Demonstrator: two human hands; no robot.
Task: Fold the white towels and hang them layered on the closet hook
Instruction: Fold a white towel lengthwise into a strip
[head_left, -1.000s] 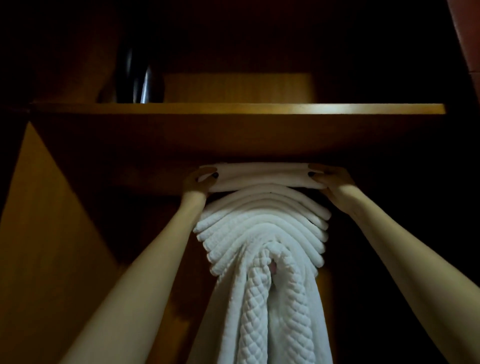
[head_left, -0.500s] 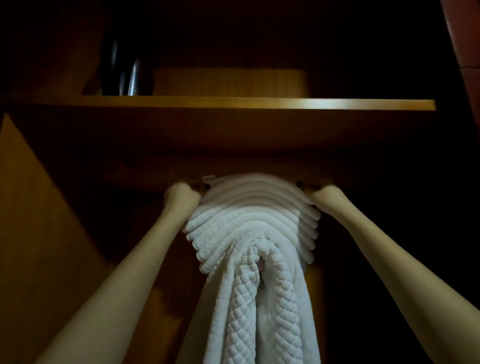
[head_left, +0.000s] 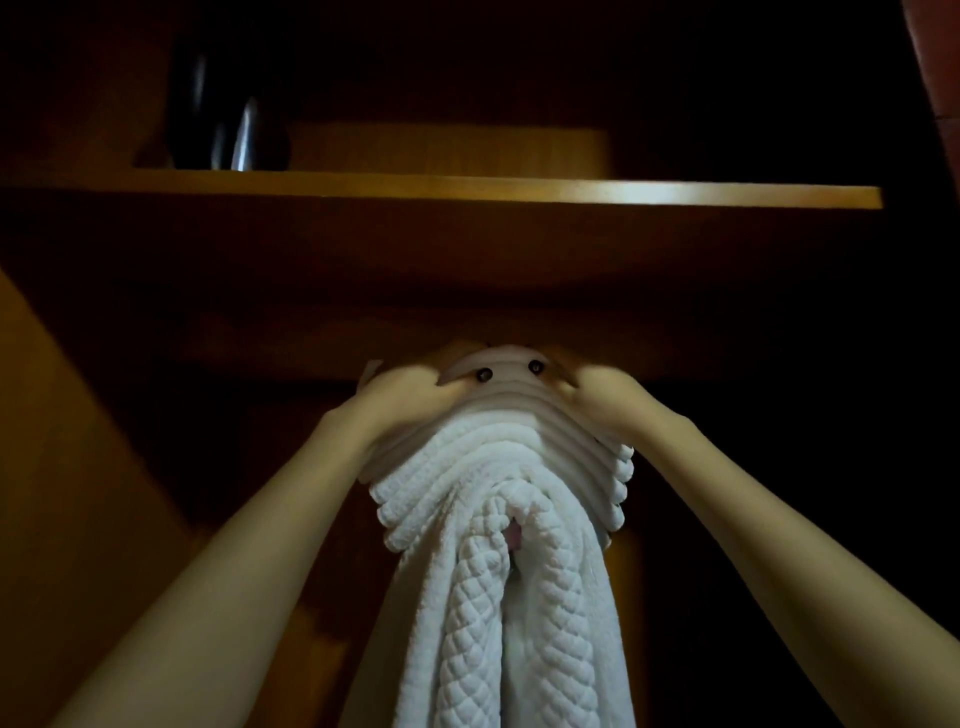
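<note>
Several folded white towels (head_left: 498, 499) hang layered one over another, arching under the closet shelf and draping down the middle. The hook itself is hidden beneath them. The topmost towel (head_left: 506, 370) lies over the stack just under the shelf. My left hand (head_left: 400, 395) grips its left side, thumb tip on the front face. My right hand (head_left: 597, 392) grips its right side the same way. Both forearms reach up from the bottom corners.
A wooden shelf (head_left: 519, 189) runs across above the towels, with a dark shiny object (head_left: 234, 135) standing on it at the left. The closet's wooden side wall (head_left: 67, 467) rises at the left. The right side is dark.
The top towel, held flat above the stack a second ago, has come down over the layers. Both hands have moved inward from its ends to the curved top.
</note>
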